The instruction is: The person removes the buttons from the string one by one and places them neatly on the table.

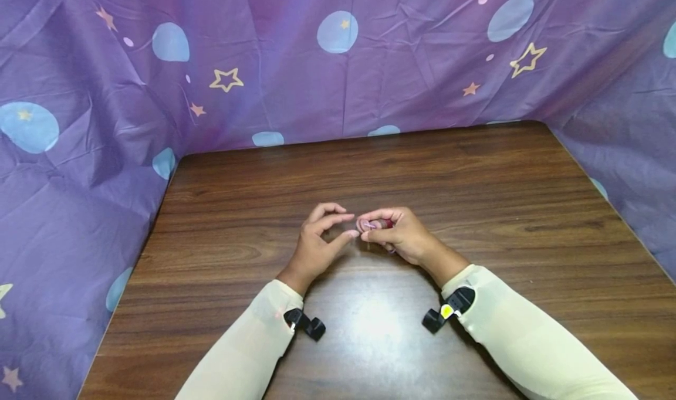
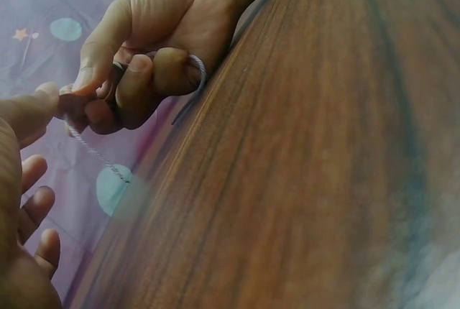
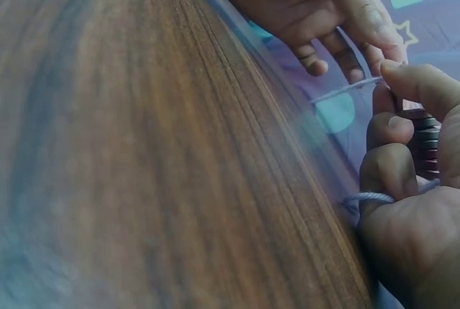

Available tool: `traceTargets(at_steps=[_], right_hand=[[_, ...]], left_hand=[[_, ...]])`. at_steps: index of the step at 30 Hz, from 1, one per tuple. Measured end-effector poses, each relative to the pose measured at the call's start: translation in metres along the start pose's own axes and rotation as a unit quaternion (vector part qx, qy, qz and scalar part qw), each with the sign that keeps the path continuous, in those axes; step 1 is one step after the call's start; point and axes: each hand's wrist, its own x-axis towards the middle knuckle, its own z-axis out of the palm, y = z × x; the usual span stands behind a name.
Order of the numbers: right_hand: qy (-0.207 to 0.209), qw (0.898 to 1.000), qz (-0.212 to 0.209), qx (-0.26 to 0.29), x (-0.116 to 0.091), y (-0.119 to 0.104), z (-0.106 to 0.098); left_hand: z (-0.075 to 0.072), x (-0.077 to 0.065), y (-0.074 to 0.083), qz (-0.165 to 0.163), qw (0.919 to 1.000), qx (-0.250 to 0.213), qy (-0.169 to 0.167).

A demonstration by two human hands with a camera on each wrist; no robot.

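My right hand (image 1: 406, 236) is raised over the table and holds a stack of thin dark discs (image 3: 425, 140) within its curled fingers. A pale purple twisted cord (image 2: 97, 154) comes out at its thumb and fingertip, one end hanging free. More cord (image 3: 370, 197) emerges lower in the same hand, across the little-finger side. Facing it, my left hand (image 1: 317, 241) has thumb and index finger apart, their tips right beside the right fingertips. Its other fingers are spread and loosely bent. Most of the stack is hidden by the right fingers.
Both hands are over a brown wood-grain table (image 1: 253, 195). A purple curtain (image 1: 285, 48) with stars and blue spots hangs behind it and along both sides. A small black camera mount (image 1: 306, 324) sits at the left wrist, and another camera mount (image 1: 449, 309) at the right.
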Motion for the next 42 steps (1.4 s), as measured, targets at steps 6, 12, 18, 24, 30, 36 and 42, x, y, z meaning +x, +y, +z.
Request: traceTargets(at_steps=[6, 12, 18, 24, 30, 36, 42], right_hand=[[0.004, 1.000, 0.004, -0.027, -0.0012, -0.0005, 0.0006], [0.006, 0.998, 0.007, -0.069, -0.0019, -0.0003, 0.0017], [0.008, 0.995, 0.013, -0.097, -0.0023, 0.0011, 0.0010], [0.009, 0.996, 0.013, -0.090, -0.0014, 0.0013, 0.0002], [0.009, 0.998, 0.014, -0.062, -0.0006, -0.0005, 0.0009], [0.006, 0.998, 0.013, -0.066, -0.0007, -0.0013, 0.0012], [0.000, 0.998, 0.016, -0.065, -0.0008, -0.0015, 0.0012]], left_hand=[[-0.0005, 0.0002, 0.0014, 0.008, 0.9997, 0.022, -0.007], [-0.0013, 0.0002, 0.0004, 0.023, 0.9984, 0.050, -0.009], [-0.0012, -0.0007, 0.0004, 0.034, 0.9970, 0.069, -0.012], [-0.0009, 0.0001, 0.0009, 0.033, 0.9958, 0.085, -0.008], [-0.0007, 0.0014, 0.0015, 0.027, 0.9956, 0.090, -0.004], [-0.0013, 0.0008, 0.0022, 0.013, 0.9970, 0.075, -0.007], [-0.0021, 0.0007, 0.0023, -0.001, 0.9979, 0.062, -0.020]])
